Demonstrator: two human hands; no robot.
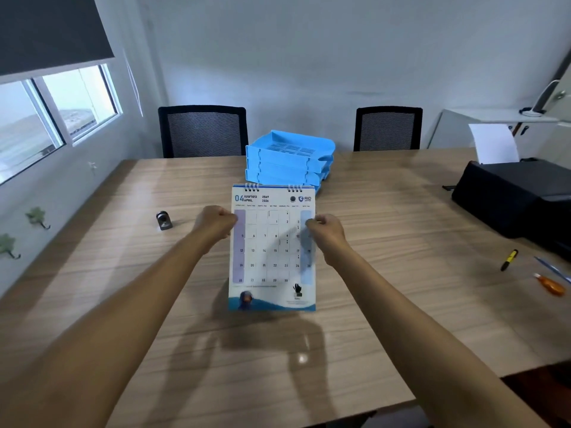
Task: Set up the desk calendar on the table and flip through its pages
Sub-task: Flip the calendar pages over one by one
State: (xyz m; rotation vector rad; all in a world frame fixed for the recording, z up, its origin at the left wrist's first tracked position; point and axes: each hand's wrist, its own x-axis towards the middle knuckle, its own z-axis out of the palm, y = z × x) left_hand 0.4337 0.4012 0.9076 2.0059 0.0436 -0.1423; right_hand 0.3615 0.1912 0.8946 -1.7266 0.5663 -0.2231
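Note:
A white desk calendar [272,261] with wire rings along its top edge shows the April page and faces me near the middle of the wooden table [123,304]. My left hand [214,222] pinches its left edge about a third of the way down. My right hand [324,230] pinches the right edge at the same height. The calendar's lower edge is just above or touching the tabletop; I cannot tell which. Its back side and stand are hidden.
A stack of blue paper trays [289,159] stands right behind the calendar. A small black sharpener [163,220] lies to the left. At the right are a black printer [513,196], a yellow marker [509,260], an orange correction pen [550,284] and a pen. Two chairs stand behind.

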